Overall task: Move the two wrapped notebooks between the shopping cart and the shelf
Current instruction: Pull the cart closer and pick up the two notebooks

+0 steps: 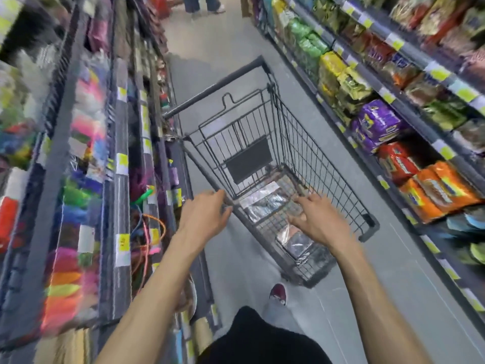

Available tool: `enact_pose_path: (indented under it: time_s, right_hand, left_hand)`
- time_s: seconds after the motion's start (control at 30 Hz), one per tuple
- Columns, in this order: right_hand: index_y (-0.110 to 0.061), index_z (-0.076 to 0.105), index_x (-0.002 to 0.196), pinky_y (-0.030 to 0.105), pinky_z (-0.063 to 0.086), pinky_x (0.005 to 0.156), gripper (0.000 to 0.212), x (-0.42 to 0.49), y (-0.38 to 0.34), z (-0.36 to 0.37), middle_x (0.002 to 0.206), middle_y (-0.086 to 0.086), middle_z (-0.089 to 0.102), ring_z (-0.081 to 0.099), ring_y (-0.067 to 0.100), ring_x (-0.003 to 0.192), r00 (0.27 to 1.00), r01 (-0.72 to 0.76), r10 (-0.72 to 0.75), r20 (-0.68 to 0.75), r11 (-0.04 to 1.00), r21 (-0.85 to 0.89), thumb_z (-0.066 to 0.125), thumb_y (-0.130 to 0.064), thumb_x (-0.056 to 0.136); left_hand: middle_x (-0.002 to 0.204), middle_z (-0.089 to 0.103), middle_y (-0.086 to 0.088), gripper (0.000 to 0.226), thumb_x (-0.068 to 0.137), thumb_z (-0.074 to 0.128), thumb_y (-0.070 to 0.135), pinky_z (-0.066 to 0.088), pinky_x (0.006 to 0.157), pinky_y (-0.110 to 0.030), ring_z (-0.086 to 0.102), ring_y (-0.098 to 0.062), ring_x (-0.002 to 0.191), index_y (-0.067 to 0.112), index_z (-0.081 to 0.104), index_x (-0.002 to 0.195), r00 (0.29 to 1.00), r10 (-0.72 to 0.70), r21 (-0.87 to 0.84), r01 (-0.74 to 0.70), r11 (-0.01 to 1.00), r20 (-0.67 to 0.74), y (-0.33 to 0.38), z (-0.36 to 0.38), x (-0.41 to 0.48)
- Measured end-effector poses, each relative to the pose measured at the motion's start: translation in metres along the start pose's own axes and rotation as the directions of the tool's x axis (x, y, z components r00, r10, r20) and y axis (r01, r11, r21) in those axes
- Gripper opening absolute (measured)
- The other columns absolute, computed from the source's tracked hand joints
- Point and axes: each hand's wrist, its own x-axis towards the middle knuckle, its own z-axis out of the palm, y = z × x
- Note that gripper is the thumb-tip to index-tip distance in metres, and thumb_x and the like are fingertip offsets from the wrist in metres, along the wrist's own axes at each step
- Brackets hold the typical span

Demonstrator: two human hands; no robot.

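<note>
A dark wire shopping cart (309, 158) stands in the aisle in front of me. Two notebooks in shiny clear wrap lie on its floor: one (265, 203) nearer the middle, the other (296, 243) at the near end. My left hand (204, 214) rests on the cart's left rim, fingers curled over the wire. My right hand (317, 219) hovers inside the basket just above the notebooks, fingers spread, holding nothing. The shelf (120, 164) on my left carries colourful stationery and cords.
A shelf of snack bags (388, 122) lines the right side of the aisle. Grey floor (225, 48) runs ahead, where a person's legs (202, 3) stand at the far end. My shoe (278, 292) shows below the cart.
</note>
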Motion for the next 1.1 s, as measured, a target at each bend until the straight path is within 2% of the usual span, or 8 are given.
enact_pose_path:
  time_s: [0.23,0.5,0.67,0.77,0.87,0.93,1.03,1.1]
  right_hand:
    - [-0.023,0.045,0.144,0.049,0.042,0.111,0.060,0.047,0.040,0.006,0.145,0.009,0.049,0.048,0.028,0.133,0.993,-0.110,0.104,0.053,0.985,0.133,0.058,-0.049,0.092]
    - [-0.023,0.046,0.144,0.052,0.041,0.110,0.061,0.095,0.061,0.040,0.154,0.014,0.039,0.040,0.035,0.141,0.948,-0.300,0.277,0.158,0.944,0.141,0.050,-0.053,0.091]
    - [-0.016,0.054,0.135,0.057,0.040,0.109,0.050,0.136,0.071,0.087,0.147,0.017,0.047,0.046,0.037,0.134,0.869,-0.477,0.430,0.245,0.859,0.184,0.057,-0.045,0.095]
    - [-0.015,0.060,0.124,0.052,0.046,0.104,0.038,0.155,0.076,0.118,0.138,0.017,0.055,0.055,0.035,0.123,0.806,-0.576,0.488,0.335,0.778,0.251,0.057,-0.040,0.095]
    - [-0.013,0.062,0.122,0.043,0.052,0.092,0.034,0.167,0.081,0.150,0.126,0.013,0.062,0.060,0.032,0.111,0.748,-0.651,0.517,0.418,0.695,0.305,0.054,-0.036,0.097]
    - [-0.016,0.061,0.124,0.042,0.053,0.091,0.035,0.171,0.083,0.167,0.125,0.013,0.063,0.061,0.032,0.109,0.725,-0.678,0.524,0.447,0.656,0.330,0.052,-0.035,0.097]
    - [-0.015,0.056,0.127,0.043,0.053,0.092,0.033,0.173,0.083,0.181,0.122,0.015,0.061,0.064,0.033,0.106,0.674,-0.735,0.569,0.471,0.584,0.345,0.057,-0.027,0.097]
    - [-0.018,0.055,0.128,0.041,0.051,0.091,0.035,0.173,0.086,0.197,0.125,0.014,0.060,0.064,0.031,0.104,0.629,-0.773,0.581,0.517,0.540,0.333,0.060,-0.030,0.096]
  left_hand:
    - [0.116,0.065,-0.008,0.037,0.096,0.052,0.044,0.053,0.082,-0.044,0.061,-0.034,0.110,0.020,0.059,0.123,0.989,0.104,0.033,-0.108,0.994,0.100,0.020,0.021,0.077]
    - [0.115,0.066,-0.015,0.039,0.096,0.054,0.039,0.055,0.080,-0.050,0.063,-0.038,0.107,0.015,0.055,0.126,0.934,0.277,0.068,-0.299,0.952,0.224,0.032,0.066,0.183]
    - [0.114,0.066,-0.020,0.042,0.094,0.056,0.035,0.051,0.080,-0.051,0.060,-0.042,0.109,0.009,0.055,0.126,0.894,0.321,0.072,-0.359,0.930,0.314,0.029,0.101,0.249]
    - [0.113,0.065,-0.021,0.042,0.093,0.057,0.034,0.050,0.080,-0.050,0.060,-0.044,0.108,0.007,0.052,0.125,0.851,0.332,0.064,-0.389,0.919,0.408,0.024,0.124,0.279]
    - [0.109,0.066,-0.022,0.036,0.093,0.055,0.028,0.050,0.081,-0.050,0.060,-0.045,0.107,0.006,0.051,0.122,0.808,0.311,0.057,-0.389,0.920,0.501,0.016,0.148,0.303]
    - [0.108,0.066,-0.023,0.035,0.092,0.054,0.023,0.052,0.084,-0.051,0.059,-0.045,0.107,0.007,0.050,0.123,0.786,0.294,0.035,-0.372,0.928,0.544,0.010,0.163,0.319]
    - [0.114,0.064,-0.024,0.043,0.091,0.055,0.019,0.051,0.090,-0.051,0.060,-0.043,0.108,0.008,0.048,0.132,0.755,0.235,-0.010,-0.290,0.957,0.612,0.003,0.189,0.340]
    - [0.122,0.062,-0.023,0.049,0.093,0.055,0.020,0.050,0.095,-0.048,0.060,-0.040,0.111,0.009,0.044,0.139,0.723,0.181,-0.035,-0.213,0.976,0.667,0.003,0.205,0.348]
